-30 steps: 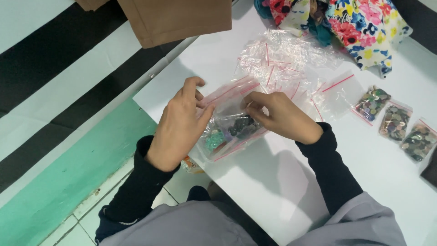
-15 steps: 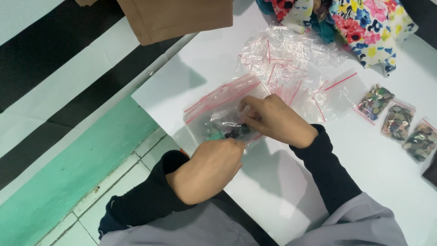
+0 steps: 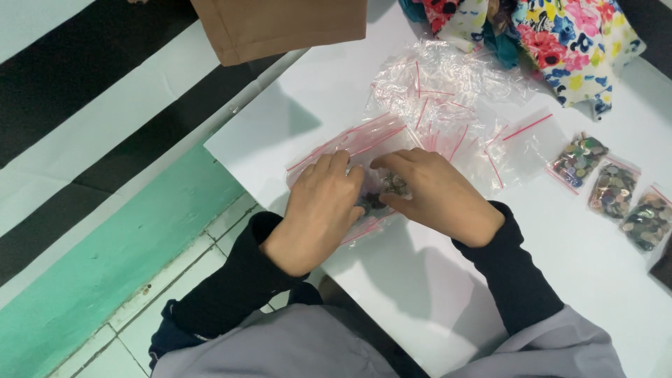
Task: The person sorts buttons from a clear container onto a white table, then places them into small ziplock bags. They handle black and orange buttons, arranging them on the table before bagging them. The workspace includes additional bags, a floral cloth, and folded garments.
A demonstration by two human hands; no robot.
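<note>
A clear zip bag with a red seal strip (image 3: pixel 357 143) lies flat on the white table (image 3: pixel 602 280) near its left corner. Small dark and shiny pieces (image 3: pixel 383 192) show inside it between my hands. My left hand (image 3: pixel 318 210) lies palm down on the bag, fingers pressing on it. My right hand (image 3: pixel 437 196) rests on the bag's right side, its fingertips touching the pieces through the plastic. Much of the bag is hidden under both hands.
A heap of empty clear zip bags (image 3: pixel 448 91) lies just beyond my hands. Three small filled bags (image 3: pixel 616 189) sit in a row at the right. Flowered cloth (image 3: pixel 560 35) is at the back right, a brown panel (image 3: pixel 280 28) at the back left.
My left hand, drawn back toward the table edge half a second ago, has come forward and now lies flat on the bag. The bag rests flatter on the table.
</note>
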